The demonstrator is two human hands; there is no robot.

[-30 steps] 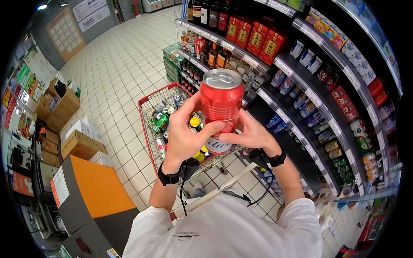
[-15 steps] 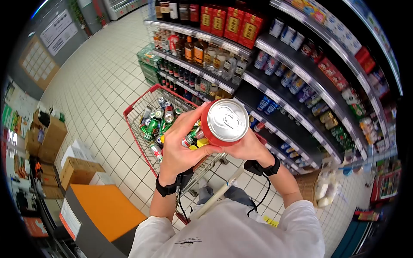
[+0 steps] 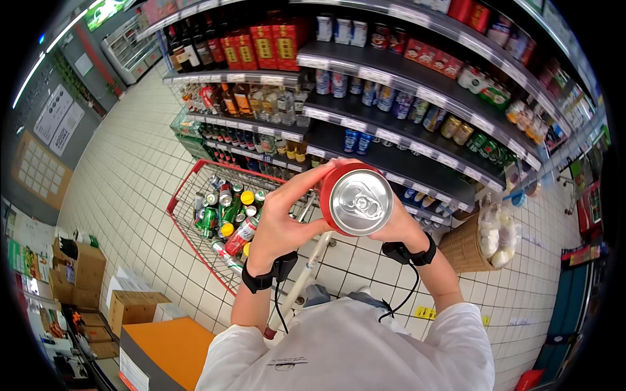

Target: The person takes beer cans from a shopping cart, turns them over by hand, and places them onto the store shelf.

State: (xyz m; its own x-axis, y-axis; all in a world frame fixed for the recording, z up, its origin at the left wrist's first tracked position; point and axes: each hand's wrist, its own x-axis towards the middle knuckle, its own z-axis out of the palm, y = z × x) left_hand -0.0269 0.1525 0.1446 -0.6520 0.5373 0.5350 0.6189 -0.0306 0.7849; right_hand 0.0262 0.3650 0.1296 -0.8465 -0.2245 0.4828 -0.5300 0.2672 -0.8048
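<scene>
A red drink can [image 3: 360,201] is held up close to the camera, its silver top with the pull tab facing me. My left hand [image 3: 287,212] is wrapped around the can's left side, with the thumb beneath it. On the other side my right hand [image 3: 399,225] grips the can, and its fingers are mostly hidden behind it. Below and left of my hands stands a shopping cart [image 3: 177,225] with a red rim. Several cans and bottles [image 3: 228,212] in green, red, silver and yellow lie jumbled inside it.
Shelving [image 3: 417,98] with drinks runs across the front, holding two blue cans [image 3: 357,141] on a middle shelf. A wicker basket [image 3: 462,244] stands at the right. An orange-topped counter [image 3: 168,345] and cardboard boxes [image 3: 134,307] are at the left.
My view has turned to the right and the shelving faces me more squarely. The cart sits further left of my hands. Both hands still hold the can.
</scene>
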